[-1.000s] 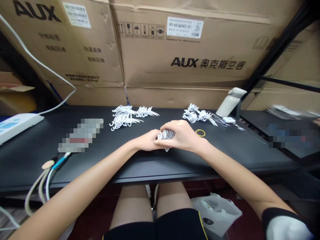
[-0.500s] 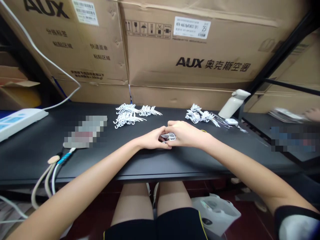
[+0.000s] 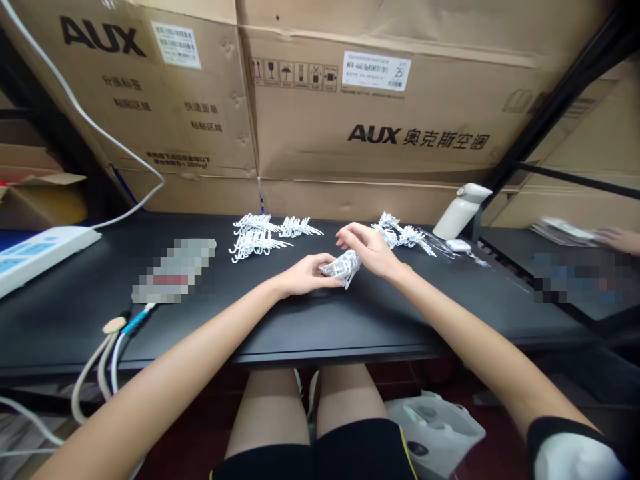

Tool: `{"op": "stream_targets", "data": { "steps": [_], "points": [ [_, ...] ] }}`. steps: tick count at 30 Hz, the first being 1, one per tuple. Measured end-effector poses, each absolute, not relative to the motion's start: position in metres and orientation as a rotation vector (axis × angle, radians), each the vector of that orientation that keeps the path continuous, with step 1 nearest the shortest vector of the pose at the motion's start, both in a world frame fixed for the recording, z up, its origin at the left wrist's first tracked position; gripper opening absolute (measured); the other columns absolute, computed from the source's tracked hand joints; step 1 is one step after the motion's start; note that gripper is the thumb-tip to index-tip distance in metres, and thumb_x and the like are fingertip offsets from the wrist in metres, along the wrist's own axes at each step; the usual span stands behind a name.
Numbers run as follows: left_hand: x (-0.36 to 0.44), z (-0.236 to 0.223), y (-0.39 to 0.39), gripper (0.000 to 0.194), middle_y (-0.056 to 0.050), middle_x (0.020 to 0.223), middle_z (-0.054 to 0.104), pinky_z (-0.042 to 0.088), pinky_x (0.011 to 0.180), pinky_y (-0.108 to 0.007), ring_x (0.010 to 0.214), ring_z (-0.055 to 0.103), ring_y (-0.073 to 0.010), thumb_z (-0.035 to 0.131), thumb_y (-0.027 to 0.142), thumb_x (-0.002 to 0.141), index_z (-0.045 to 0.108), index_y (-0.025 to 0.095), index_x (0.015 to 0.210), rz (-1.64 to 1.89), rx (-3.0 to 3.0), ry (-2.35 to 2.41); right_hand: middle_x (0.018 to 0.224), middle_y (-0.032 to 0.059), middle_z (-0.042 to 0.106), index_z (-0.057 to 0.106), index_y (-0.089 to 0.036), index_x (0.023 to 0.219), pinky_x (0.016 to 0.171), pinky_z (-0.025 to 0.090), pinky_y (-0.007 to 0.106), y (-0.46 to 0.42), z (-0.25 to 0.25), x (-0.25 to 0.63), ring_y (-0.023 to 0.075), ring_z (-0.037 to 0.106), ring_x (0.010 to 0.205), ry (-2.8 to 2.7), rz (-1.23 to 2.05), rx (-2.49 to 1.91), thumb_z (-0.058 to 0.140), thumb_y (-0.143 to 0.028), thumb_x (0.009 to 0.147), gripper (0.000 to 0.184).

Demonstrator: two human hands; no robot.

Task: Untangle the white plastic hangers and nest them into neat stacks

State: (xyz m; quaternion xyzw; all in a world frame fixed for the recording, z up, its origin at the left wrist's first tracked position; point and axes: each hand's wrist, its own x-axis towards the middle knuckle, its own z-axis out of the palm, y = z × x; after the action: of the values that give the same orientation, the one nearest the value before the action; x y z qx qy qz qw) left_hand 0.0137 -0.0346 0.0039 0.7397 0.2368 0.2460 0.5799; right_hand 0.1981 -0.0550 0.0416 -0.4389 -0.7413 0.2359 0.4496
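Observation:
A bundle of white wire hooks is in my left hand, whose fingers and thumb close round its left end. Some hook ends stick out below the fingers. My right hand is just above and to the right of the bundle, its fingers loosely bent and apart; whether it touches the hooks I cannot tell. Beyond my left hand several piles of similar white hooks lie on the black table. More white hooks lie behind my right hand.
Large cardboard boxes stand along the back. A white bottle and small white case are at the right. A blurred-out device with a cable and a power strip lie left. Another person's hand shows far right.
My right hand has lifted off my left hand and its fingers have loosened, uncovering more of the hook bundle. My left hand keeps its hold. The view has shifted slightly.

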Motion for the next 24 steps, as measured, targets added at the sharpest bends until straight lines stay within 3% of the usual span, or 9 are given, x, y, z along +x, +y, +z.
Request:
{"op": "stream_targets", "data": {
  "steps": [5,9,18,24],
  "points": [
    [0.009,0.010,-0.031,0.038,-0.010,0.097,0.068,0.047,0.084,-0.032,0.086,0.062,-0.0163,0.070,0.039,0.075,0.066,0.012,0.103,0.585,1.449,0.581,0.076,0.0045,0.068,0.065,-0.018,0.084,0.066,0.051,0.026,-0.035,0.025,0.219,0.0144,0.063,0.069,-1.415,0.960,-1.099,0.058,-0.063,0.075,0.047],
    [0.006,0.010,-0.028,0.034,-0.011,0.103,0.068,0.048,0.086,-0.033,0.091,0.062,-0.0176,0.072,0.034,0.075,0.069,0.014,0.102,0.625,1.272,0.582,0.077,0.0056,0.070,0.068,-0.015,0.086,0.066,0.053,0.025,-0.037,0.017,0.225,0.0144,0.066,0.069,-1.433,1.298,-1.059,0.071,-0.050,0.070,0.039],
    [0.004,0.007,-0.025,0.037,-0.012,0.106,0.068,0.046,0.094,-0.038,0.095,0.064,-0.0199,0.066,0.043,0.079,0.068,0.012,0.100,0.627,1.303,0.568,0.079,0.0037,0.071,0.070,-0.014,0.082,0.060,0.050,0.023,-0.052,0.021,0.207,0.0128,0.063,0.067,-1.464,1.148,-1.043,0.076,-0.037,0.065,0.030],
    [0.004,0.007,-0.024,0.035,-0.012,0.105,0.067,0.049,0.089,-0.037,0.096,0.063,-0.0203,0.061,0.041,0.084,0.066,0.014,0.104,0.653,1.303,0.566,0.078,0.0020,0.070,0.066,-0.015,0.081,0.058,0.050,0.020,-0.052,0.021,0.206,0.0107,0.063,0.065,-1.420,1.193,-1.047,0.077,-0.037,0.063,0.030]
  ]
}}
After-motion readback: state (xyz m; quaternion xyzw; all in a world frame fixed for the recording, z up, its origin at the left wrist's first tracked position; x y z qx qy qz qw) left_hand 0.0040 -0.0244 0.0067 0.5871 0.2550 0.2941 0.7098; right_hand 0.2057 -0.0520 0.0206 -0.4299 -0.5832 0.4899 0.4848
